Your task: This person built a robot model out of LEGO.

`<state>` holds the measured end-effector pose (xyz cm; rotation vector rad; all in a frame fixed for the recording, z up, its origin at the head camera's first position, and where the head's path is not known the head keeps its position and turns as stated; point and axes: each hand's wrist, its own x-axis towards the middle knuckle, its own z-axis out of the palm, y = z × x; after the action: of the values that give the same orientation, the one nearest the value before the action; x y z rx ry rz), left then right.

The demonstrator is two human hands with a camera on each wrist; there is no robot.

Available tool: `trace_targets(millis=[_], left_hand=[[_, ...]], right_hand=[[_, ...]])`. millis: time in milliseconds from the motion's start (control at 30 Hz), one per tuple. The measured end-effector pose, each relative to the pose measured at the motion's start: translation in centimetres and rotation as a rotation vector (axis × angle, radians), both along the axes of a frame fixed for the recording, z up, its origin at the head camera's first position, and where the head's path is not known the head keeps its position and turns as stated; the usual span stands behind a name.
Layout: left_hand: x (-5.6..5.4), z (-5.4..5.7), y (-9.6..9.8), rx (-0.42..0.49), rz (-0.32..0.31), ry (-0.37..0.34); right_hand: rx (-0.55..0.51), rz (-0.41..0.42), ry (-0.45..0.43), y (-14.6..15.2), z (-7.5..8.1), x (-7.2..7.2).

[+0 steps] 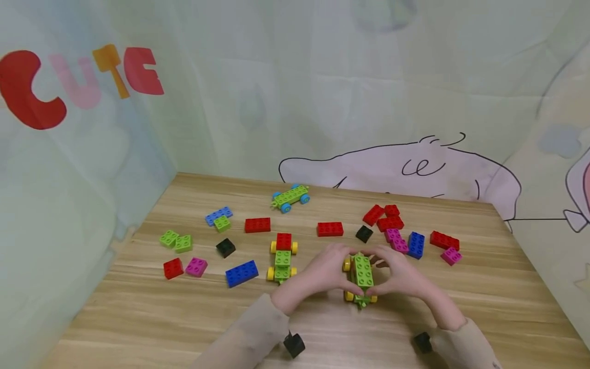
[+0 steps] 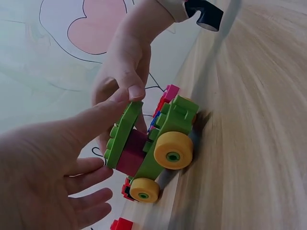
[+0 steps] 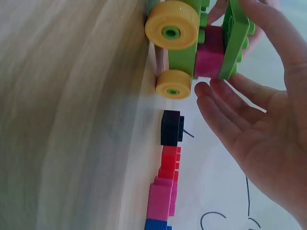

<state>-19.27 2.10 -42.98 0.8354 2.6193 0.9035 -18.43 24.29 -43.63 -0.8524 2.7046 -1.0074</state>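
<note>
A green studded plate (image 1: 363, 271) lies on top of a magenta brick (image 2: 131, 154), which sits on a green toy car base (image 2: 178, 115) with yellow wheels. My left hand (image 1: 329, 269) pinches the plate lengthwise, thumb at the near end and index finger at the far end. From the other side, my right hand (image 1: 402, 272) holds the same plate in the same way, its thumb close to the left one. The remaining fingers of both hands spread loosely beside the car, whose wheels are at the tabletop.
Left of the hands stands another yellow-wheeled car (image 1: 283, 259) with green and red bricks. A green car base (image 1: 291, 197) with blue wheels is at the back. Loose bricks, including a blue brick (image 1: 241, 273) and a black brick (image 1: 364, 233), lie on the wooden table (image 1: 152, 318).
</note>
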Motion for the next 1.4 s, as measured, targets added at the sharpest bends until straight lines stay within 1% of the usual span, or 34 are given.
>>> trace_targets(millis=[133,267,633,967,1133,1400], left_hand=[[0.17,0.03,0.09,0.013,0.007,0.007],[0.22,-0.01,0.2,0.012,0.01,0.023],[-0.04,-0.58,0.46,0.042,0.025,0.021],[0.09,-0.35,0.55,0.05,0.045,0.022],[0.1,-0.25,0.55,0.039,0.047,0.025],[0.05,-0.25,0.39,0.039,0.032,0.012]], right_hand=[[-0.035,0.027,0.005,0.5,-0.07,-0.11],[-0.022,0.034,-0.006,0.63,0.04,-0.13],[0.012,0.023,-0.025,0.49,0.44,-0.32],[-0.028,0.015,-0.058,0.52,0.29,-0.39],[-0.033,0.022,-0.048,0.5,0.22,-0.48],[-0.038,0.032,-0.043,0.62,0.13,-0.48]])
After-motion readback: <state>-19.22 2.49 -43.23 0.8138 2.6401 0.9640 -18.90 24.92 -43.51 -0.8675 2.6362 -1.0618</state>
